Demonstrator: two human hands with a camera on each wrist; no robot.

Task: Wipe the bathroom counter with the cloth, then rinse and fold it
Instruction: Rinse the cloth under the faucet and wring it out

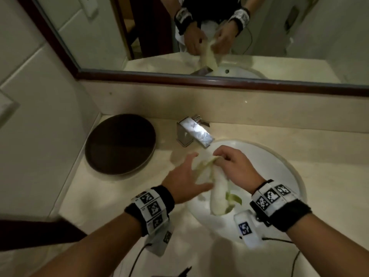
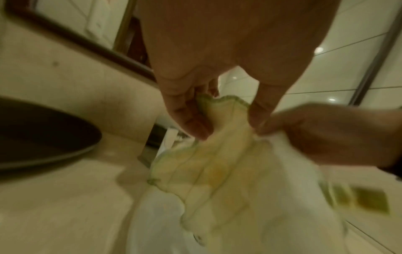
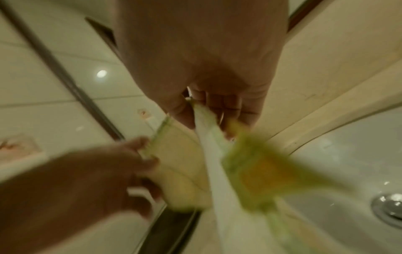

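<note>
A white cloth (image 1: pixel 218 188) with green edging and a yellow-green patch hangs bunched over the white sink (image 1: pixel 279 166), just in front of the faucet (image 1: pixel 196 133). My right hand (image 1: pixel 219 156) pinches the cloth's top edge, as the right wrist view shows (image 3: pixel 202 111). My left hand (image 1: pixel 197 170) is spread beside it, its straight fingers and thumb touching a green-edged corner of the cloth (image 2: pixel 217 163). The left hand (image 2: pixel 228 127) spans that edge. The cloth's lower end (image 3: pixel 250 171) is blurred.
A dark round tray (image 1: pixel 120 143) sits on the beige counter (image 1: pixel 99 196) left of the faucet. The mirror (image 1: pixel 279 37) runs along the back wall. The sink drain (image 3: pixel 389 208) shows below the cloth. A tiled wall stands at the left.
</note>
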